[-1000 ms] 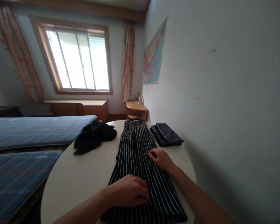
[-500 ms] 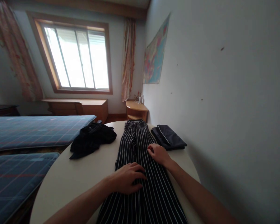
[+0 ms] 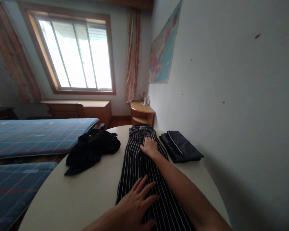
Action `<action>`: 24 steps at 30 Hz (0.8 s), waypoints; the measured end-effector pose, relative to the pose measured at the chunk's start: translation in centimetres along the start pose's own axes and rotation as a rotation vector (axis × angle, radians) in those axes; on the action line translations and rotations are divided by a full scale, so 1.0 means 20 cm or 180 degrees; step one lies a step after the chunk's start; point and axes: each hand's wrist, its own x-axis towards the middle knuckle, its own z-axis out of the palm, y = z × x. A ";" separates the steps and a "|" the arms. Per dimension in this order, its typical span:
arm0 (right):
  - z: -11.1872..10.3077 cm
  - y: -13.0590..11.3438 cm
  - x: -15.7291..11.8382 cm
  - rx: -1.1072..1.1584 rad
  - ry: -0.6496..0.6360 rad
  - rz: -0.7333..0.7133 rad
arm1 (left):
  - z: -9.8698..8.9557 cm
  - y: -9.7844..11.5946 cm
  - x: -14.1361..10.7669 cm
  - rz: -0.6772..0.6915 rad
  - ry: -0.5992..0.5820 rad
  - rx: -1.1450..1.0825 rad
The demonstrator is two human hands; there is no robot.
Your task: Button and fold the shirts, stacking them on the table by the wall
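Note:
Black-and-white striped trousers (image 3: 132, 163) lie lengthwise on the round cream table (image 3: 91, 195), waistband at the far end and legs running toward me. My right hand (image 3: 149, 147) rests on them just below the waistband, fingers bent slightly and apart, grasping nothing that I can see. Nearer to me, my left hand (image 3: 137, 203) is spread over the trouser legs with its fingers stretched out; whether it touches the cloth is hard to tell. My hands and right forearm hide parts of the trousers.
A crumpled black garment (image 3: 93, 149) lies on the table's left side. To the right is a folded dark garment (image 3: 181, 147) with a white line. Plaid mattresses (image 3: 38, 136) stand left of the table, and a white wall (image 3: 231, 128) rises at the right.
My right hand has moved forward and left along the trousers toward the waistband. My left hand has come nearer to me, its fingers spreading wider. The view has shifted slightly.

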 end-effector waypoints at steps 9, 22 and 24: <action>0.09 -0.01 0.14 -0.0147 -0.0228 0.0331 | 0.14 -0.15 0.05 0.0322 0.0096 0.0361; 0.05 0.04 0.19 -0.0345 0.0130 0.0443 | 0.22 -0.17 0.03 0.0564 0.0578 0.1309; 0.06 0.03 0.19 -0.0391 0.0201 0.0376 | 0.25 -0.18 0.03 0.0640 0.0721 0.1450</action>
